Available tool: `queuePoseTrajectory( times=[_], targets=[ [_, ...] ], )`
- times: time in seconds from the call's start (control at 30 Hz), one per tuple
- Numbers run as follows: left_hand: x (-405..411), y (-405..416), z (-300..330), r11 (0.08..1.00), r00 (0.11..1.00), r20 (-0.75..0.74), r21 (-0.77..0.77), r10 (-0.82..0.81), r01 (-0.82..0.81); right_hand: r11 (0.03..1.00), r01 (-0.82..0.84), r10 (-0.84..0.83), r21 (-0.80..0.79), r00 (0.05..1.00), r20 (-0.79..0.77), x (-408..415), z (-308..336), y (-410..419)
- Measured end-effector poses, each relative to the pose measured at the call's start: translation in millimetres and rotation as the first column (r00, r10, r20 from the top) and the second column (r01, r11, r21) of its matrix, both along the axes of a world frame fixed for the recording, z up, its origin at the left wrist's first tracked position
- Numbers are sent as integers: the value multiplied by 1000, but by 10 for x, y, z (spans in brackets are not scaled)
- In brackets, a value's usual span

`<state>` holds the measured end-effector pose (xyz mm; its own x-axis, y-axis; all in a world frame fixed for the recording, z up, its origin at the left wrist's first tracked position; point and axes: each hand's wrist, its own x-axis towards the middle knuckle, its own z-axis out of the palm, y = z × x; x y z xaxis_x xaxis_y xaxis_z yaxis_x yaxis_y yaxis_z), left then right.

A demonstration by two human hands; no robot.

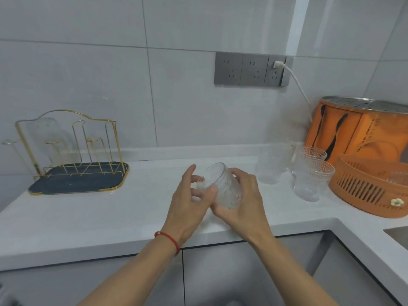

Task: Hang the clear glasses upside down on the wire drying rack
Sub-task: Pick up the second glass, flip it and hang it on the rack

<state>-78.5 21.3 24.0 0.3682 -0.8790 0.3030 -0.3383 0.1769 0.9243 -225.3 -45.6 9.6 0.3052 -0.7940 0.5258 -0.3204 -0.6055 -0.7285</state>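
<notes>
A clear ribbed glass [223, 186] is tilted on its side above the white counter, mouth turned to the upper left. My right hand [241, 199] wraps its far side and base. My left hand [191, 202], with a red string on the wrist, touches the rim with thumb and fingers. The gold wire drying rack [72, 149] on a dark blue tray [72, 184] stands at the far left; one clear glass [44, 133] hangs upside down on a back prong. Several more clear glasses [313, 180] stand upright at the right, near the orange basket.
An orange slotted basket [366, 191] holding another glass sits at the right edge, with an orange round appliance [357, 131] behind it, plugged into the wall sockets [251, 70]. The counter [110, 217] turns a corner at the right, toward a sink edge [397, 235].
</notes>
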Motion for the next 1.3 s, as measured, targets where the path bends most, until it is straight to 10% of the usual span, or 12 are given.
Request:
queuePoseTrajectory(
  times=[0.3,0.43,0.5,0.6,1.03,1.3],
  targets=[
    [774,492,355,995,934,-346,-5,89,-97,732,-541,460,414,841,286,746,264,165],
    [1389,670,314,972,972,-33,-25,233,-234,828,-498,426,257,858,287,1129,598,117],
    [1777,747,201,871,807,374,-1,456,-492,897,-414,364,155,890,273,1319,843,40],
    [2145,821,-23,732,539,765,134,352,-668,945,-325,301,43,911,282,1713,1268,-162],
    [2378,766,-306,750,548,788,176,281,-638,908,-362,387,212,918,-89,3697,2273,-720],
    [2370,754,-327,750,530,798,158,286,-643,789,-538,613,295,667,-423,4210,2072,-885]
  ],
)
